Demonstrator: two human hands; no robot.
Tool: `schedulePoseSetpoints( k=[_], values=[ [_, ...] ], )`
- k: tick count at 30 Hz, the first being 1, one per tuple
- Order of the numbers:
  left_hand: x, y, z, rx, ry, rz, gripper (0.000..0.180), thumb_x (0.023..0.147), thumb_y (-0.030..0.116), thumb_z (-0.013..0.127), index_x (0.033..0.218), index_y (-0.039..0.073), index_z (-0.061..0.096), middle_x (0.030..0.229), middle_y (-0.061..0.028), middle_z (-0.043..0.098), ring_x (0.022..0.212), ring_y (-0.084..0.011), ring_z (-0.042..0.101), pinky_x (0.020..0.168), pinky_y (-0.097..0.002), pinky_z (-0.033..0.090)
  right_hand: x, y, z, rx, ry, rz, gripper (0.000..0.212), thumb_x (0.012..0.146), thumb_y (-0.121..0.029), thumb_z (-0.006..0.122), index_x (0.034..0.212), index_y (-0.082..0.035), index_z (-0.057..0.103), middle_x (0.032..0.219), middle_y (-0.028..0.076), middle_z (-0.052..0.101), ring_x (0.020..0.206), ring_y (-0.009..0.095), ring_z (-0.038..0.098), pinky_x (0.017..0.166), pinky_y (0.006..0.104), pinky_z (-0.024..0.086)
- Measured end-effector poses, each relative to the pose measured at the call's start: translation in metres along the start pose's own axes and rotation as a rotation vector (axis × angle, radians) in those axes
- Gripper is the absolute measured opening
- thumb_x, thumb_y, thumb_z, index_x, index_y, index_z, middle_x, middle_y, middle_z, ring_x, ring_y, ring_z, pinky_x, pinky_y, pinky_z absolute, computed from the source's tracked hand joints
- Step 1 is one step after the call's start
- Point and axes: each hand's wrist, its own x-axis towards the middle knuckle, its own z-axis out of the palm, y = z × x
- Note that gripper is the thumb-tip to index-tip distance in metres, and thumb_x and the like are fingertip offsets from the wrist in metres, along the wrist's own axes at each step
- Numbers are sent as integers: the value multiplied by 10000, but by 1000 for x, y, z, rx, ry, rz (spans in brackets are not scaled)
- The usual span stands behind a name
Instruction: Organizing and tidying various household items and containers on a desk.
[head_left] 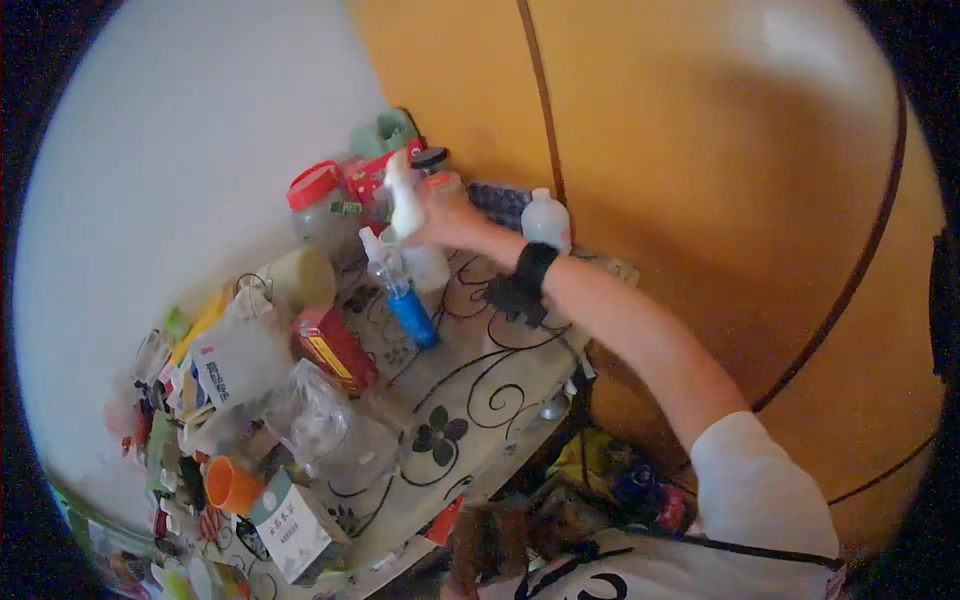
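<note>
right hand [447, 218]: fingers closed round white spray bottle [405, 205], lifted above table [500, 400]
left hand: out of view
risk: blue spray bottle [400, 290] just below fingers, red-lidded jar [318, 205] beside; likely toppled if bottle swings

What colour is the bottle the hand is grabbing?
White. The right hand holds a white spray bottle, seen from the head view.

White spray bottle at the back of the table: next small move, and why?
Probably lift the white spray bottle straight up before carrying it anywhere. The right hand is closed round it, and a red-lidded clear jar, a small white plastic bottle and a blue-bodied spray bottle crowd close around it.
</note>
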Motion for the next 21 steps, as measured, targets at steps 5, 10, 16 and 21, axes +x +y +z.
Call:
schedulePoseSetpoints(
  k=[5,10,16,21],
  values=[
    [3,13,0,-13,47,80,322,984,157,502,1224,-43,580,857,-189,659,632,-190,520,545,-280,420,2,53,-73,250,-34,-109,640,693,-314,794,1175,10,524,1108,167,631,1051,278,605,891,392,484],
    [13,49,-6,-187,70,100,321,981,166,522,1210,-49,585,760,-159,598,599,-182,465,519,-286,402,-5,86,-94,-1,-22,100,587,691,-287,805,1143,-6,558,1093,169,642,1001,292,626,868,383,493],
    [15,34,0,-154,66,88,340,981,183,529,1230,-42,579,756,-148,589,601,-159,453,527,-268,405,-21,92,-93,-223,-63,36,593,665,-250,820,1136,3,562,1089,173,649,995,294,627,875,370,488],
    [9,1,13,-102,43,34,355,979,201,534,1236,-40,577,772,-151,596,608,-154,456,538,-257,413,-7,111,-101,-25,-168,130,669,644,-209,836,1194,7,521,1157,173,624,1067,293,593,929,376,460]
  ],
)
